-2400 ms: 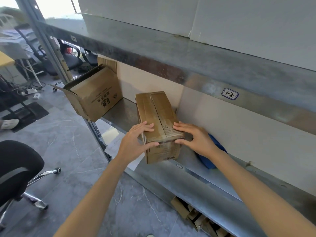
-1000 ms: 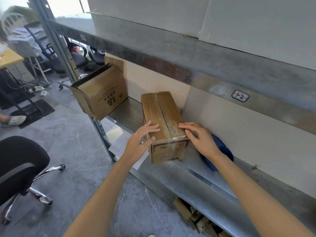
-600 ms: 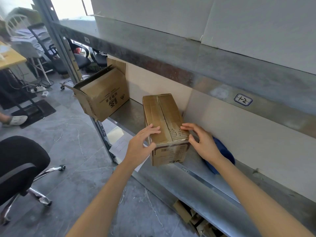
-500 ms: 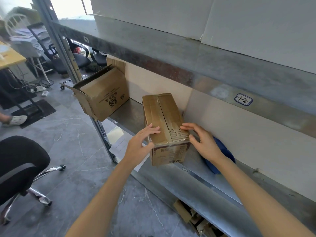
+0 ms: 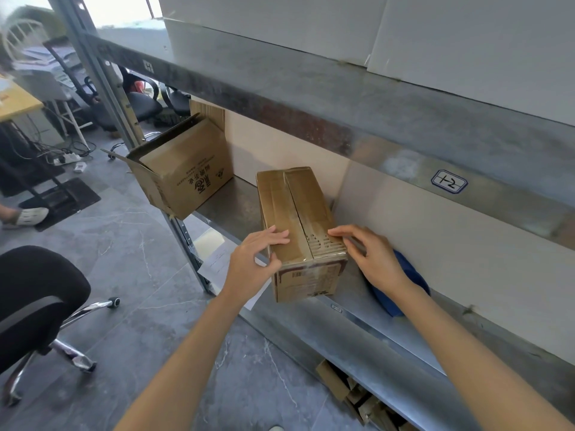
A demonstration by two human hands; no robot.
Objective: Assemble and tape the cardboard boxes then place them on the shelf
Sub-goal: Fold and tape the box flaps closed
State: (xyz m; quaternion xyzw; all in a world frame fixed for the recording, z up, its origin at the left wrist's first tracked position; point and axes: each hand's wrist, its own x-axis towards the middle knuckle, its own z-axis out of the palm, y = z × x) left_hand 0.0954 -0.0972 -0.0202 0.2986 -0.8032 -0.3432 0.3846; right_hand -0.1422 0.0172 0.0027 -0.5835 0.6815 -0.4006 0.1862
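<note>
A brown cardboard box [image 5: 295, 206], its top seam taped, lies lengthwise on the metal shelf [image 5: 373, 331], with its near end at the shelf's front edge. My left hand [image 5: 252, 265] holds the near left corner, fingers on top and thumb on the side. On the near right corner my right hand [image 5: 376, 259] has its fingertips on the top edge and its thumb down the side.
An open cardboard box [image 5: 189, 178] sits at the shelf's left end, its flap hanging out. A blue object [image 5: 407, 275] lies behind my right wrist. The upper shelf beam [image 5: 311, 98] runs overhead. A black office chair [image 5: 34, 303] stands at left, and cardboard scraps [image 5: 351, 393] lie below.
Both hands stay on the near end of the taped box. The box has hardly moved on the shelf; my view has shifted slightly.
</note>
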